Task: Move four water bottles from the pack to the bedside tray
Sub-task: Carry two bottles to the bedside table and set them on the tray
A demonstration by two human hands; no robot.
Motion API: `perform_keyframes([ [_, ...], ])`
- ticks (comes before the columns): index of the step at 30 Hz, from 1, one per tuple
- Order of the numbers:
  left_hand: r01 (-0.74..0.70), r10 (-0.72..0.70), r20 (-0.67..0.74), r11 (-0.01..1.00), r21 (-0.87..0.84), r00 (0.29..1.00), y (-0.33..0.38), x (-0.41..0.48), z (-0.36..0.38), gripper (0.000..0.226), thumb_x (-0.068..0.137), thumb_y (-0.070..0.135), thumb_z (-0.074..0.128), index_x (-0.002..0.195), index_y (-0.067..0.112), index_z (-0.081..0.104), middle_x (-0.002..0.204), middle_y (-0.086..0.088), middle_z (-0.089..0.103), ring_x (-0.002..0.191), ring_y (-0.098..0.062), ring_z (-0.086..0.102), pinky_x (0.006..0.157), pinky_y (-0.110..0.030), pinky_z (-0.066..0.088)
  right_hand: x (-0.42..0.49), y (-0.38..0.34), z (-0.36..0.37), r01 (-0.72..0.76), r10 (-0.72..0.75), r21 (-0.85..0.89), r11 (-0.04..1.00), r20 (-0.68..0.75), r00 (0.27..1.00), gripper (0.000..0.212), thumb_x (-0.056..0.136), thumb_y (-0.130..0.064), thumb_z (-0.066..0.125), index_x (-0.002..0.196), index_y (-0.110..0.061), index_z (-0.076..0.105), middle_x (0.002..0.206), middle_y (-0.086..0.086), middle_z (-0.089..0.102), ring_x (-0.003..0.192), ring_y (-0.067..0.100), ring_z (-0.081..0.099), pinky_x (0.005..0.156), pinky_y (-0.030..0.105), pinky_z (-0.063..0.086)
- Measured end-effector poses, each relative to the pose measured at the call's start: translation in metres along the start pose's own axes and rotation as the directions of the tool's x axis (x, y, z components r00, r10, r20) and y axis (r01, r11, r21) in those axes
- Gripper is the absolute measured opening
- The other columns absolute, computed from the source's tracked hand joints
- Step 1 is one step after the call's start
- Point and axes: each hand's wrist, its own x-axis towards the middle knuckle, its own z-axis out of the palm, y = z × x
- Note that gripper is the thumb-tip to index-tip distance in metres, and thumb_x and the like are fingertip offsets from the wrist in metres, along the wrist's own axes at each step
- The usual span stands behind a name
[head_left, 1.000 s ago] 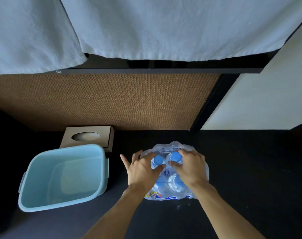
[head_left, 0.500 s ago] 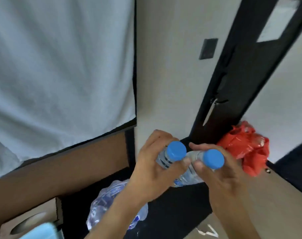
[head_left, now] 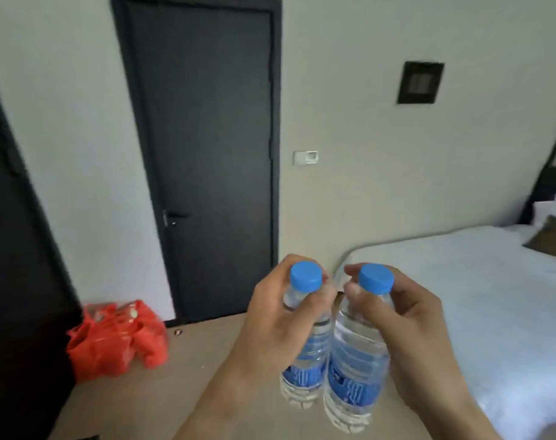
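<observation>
I hold two clear water bottles with blue caps and blue labels upright in front of me, side by side and touching. My left hand (head_left: 276, 319) grips the left bottle (head_left: 305, 373) around its neck and shoulder. My right hand (head_left: 407, 328) grips the right bottle (head_left: 354, 369) the same way. Both bottles hang in the air above the beige floor. Neither the pack nor the bedside tray is in view.
A bed with white bedding (head_left: 480, 290) fills the right side, its corner just behind my right hand. A dark closed door (head_left: 207, 154) stands ahead. A red plastic bag (head_left: 118, 338) lies on the floor at left, beside a dark panel (head_left: 19, 281).
Both hands pulled one bottle each out of the pack on the dark counter. My view has swung right, from the counter to the door and the bed, with the bottles carried along.
</observation>
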Motion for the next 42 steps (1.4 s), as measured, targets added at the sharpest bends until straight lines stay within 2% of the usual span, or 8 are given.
perform_keyframes([
  [6,0.17,-0.089,0.34,0.961,-0.217,0.936,-0.016,0.092,0.26,0.041,0.081,0.062,0.062,0.111,0.039,0.074,0.102,0.004,0.077,0.101,-0.014,0.074,0.087,-0.024,0.056,0.022,0.016,-0.243,-0.145,0.082,-0.15,0.978,-0.365,0.928,0.034,0.068,-0.05,0.079,0.097,-0.033,0.08,0.083,-0.007,0.079,0.076,0.011,0.077,0.067,0.022,0.057],
  [15,0.175,0.055,0.709,0.953,-0.248,0.703,-0.063,0.192,0.565,0.032,0.094,0.06,0.054,0.115,0.039,0.066,0.106,0.015,0.073,0.107,-0.008,0.069,0.095,-0.017,0.051,0.057,0.075,-0.529,-0.3,-0.009,-0.264,0.917,-0.765,0.644,0.018,0.087,-0.042,0.076,0.092,-0.025,0.076,0.082,0.005,0.076,0.081,0.03,0.073,0.074,0.04,0.063],
  [19,0.146,0.164,0.8,0.943,-0.299,0.578,-0.09,0.248,0.695,0.018,0.1,0.051,0.05,0.111,0.045,0.063,0.105,0.014,0.072,0.107,-0.014,0.071,0.093,-0.02,0.055,0.101,0.101,-0.637,-0.367,-0.075,-0.325,0.872,-0.828,0.556,0.017,0.092,-0.044,0.07,0.091,-0.027,0.069,0.084,0.002,0.073,0.084,0.027,0.073,0.081,0.052,0.061],
  [22,0.205,0.197,0.845,0.919,-0.335,0.497,-0.096,0.298,0.789,0.018,0.098,0.054,0.047,0.111,0.058,0.06,0.109,0.028,0.072,0.11,0.0,0.07,0.084,-0.007,0.051,0.141,0.101,-0.714,-0.441,-0.122,-0.375,0.815,-0.856,0.502,0.022,0.092,-0.042,0.069,0.097,-0.021,0.067,0.089,0.002,0.072,0.084,0.016,0.072,0.079,0.039,0.059],
  [27,0.273,0.241,0.862,0.881,-0.387,0.445,-0.093,0.367,0.938,0.019,0.091,0.065,0.046,0.104,0.076,0.053,0.106,0.049,0.065,0.104,0.008,0.071,0.071,-0.003,0.051,0.186,0.086,-0.839,-0.495,-0.162,-0.413,0.764,-0.866,0.472,0.021,0.093,-0.04,0.068,0.106,-0.023,0.067,0.091,-0.011,0.073,0.086,0.002,0.07,0.074,0.022,0.053],
  [32,0.284,0.286,0.882,0.87,-0.403,0.374,-0.096,0.41,1.09,0.035,0.077,0.088,0.049,0.104,0.068,0.059,0.102,0.037,0.073,0.1,0.001,0.075,0.068,-0.003,0.052,0.207,0.095,-0.969,-0.491,-0.232,-0.452,0.745,-0.865,0.444,0.019,0.091,-0.029,0.065,0.107,-0.022,0.072,0.094,0.003,0.077,0.092,0.017,0.073,0.075,0.027,0.06],
  [38,0.229,0.336,0.861,0.868,-0.44,0.383,-0.094,0.461,1.305,0.043,0.071,0.095,0.043,0.108,0.077,0.053,0.112,0.046,0.065,0.107,0.011,0.068,0.069,0.003,0.046,0.239,0.11,-1.179,-0.493,-0.298,-0.466,0.735,-0.874,0.383,0.015,0.09,-0.034,0.075,0.104,-0.037,0.072,0.096,-0.03,0.073,0.095,-0.009,0.067,0.077,0.016,0.052],
  [42,0.193,0.35,0.862,0.878,-0.439,0.366,-0.068,0.506,1.436,0.02,0.082,0.08,0.044,0.1,0.083,0.05,0.103,0.055,0.06,0.102,0.017,0.067,0.066,0.005,0.044,0.27,0.105,-1.317,-0.454,-0.272,-0.424,0.784,-0.891,0.363,0.022,0.088,-0.032,0.077,0.11,-0.033,0.073,0.095,-0.009,0.079,0.089,0.01,0.075,0.068,0.016,0.054],
])
